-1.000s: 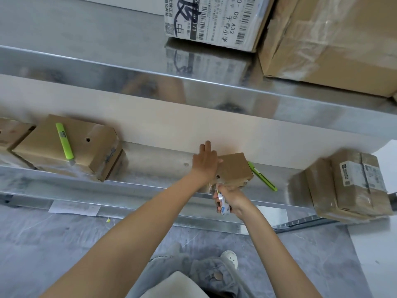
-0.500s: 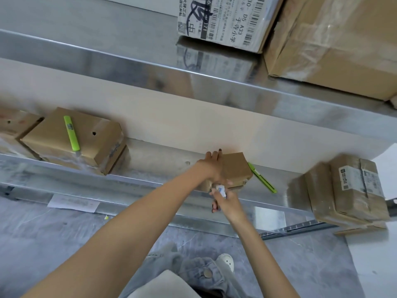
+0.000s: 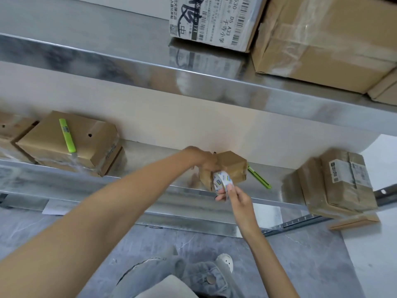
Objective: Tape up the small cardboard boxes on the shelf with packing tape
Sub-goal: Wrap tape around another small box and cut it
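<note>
Pinching fingers (image 3: 230, 187): the tape roll (image 3: 222, 182) is nipped by the right hand (image 3: 237, 200), judged ready for a strip to be drawn.
Left hand (image 3: 204, 163): clamped on the small box (image 3: 233, 168) at its nine o'clock edge, so it is steadied on the lower shelf (image 3: 150, 186).
Cutter (image 3: 258, 177): laid at the box's four o'clock.
Hidden: left fingertips, tape end, seam.

We see one green knife (image 3: 67, 136) lying at left and another (image 3: 258, 177) right of centre. Far off, a white barcoded carton (image 3: 212, 18) sits just left of a large taped carton (image 3: 322, 39). Near us are the grey floor (image 3: 64, 229) and a white shoe (image 3: 225, 262).
</note>
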`<action>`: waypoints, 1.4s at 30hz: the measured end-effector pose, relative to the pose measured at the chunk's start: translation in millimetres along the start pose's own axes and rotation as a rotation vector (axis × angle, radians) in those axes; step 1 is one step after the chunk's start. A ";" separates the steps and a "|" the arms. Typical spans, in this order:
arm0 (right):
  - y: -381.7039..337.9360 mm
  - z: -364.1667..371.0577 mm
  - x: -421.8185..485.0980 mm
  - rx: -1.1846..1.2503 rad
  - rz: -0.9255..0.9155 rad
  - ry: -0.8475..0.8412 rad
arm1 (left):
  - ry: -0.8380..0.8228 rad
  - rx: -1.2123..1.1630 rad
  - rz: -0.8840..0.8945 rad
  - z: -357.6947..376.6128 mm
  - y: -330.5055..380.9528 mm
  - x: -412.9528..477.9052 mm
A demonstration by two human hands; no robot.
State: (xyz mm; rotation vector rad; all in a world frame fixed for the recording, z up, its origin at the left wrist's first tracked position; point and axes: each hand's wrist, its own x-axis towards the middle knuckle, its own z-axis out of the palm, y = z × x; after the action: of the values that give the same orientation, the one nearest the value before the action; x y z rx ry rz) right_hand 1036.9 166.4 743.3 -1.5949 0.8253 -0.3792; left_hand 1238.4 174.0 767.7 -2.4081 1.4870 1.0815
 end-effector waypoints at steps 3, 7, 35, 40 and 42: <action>-16.3 -1.7 3.0 -0.001 -0.041 -0.088 | -0.050 -0.043 0.049 -5.5 -11.0 4.9; -22.5 4.1 6.3 -0.030 -0.041 -0.123 | -0.047 -0.220 0.078 -5.2 -11.1 8.5; -74.8 43.6 42.6 -0.170 0.083 0.050 | 0.679 -0.023 -0.101 29.0 -33.4 32.3; -74.0 39.5 43.0 -0.280 0.074 0.036 | 0.651 0.003 -0.146 29.8 -33.8 34.1; -73.2 37.6 41.8 -0.326 0.077 0.034 | 0.663 -0.004 -0.146 31.1 -34.3 34.4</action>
State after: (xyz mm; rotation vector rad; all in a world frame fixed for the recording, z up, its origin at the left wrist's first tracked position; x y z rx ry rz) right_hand 1112.2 165.1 796.8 -1.8543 1.0100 -0.2242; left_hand 1259.7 179.9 714.4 -2.9844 1.4031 0.2481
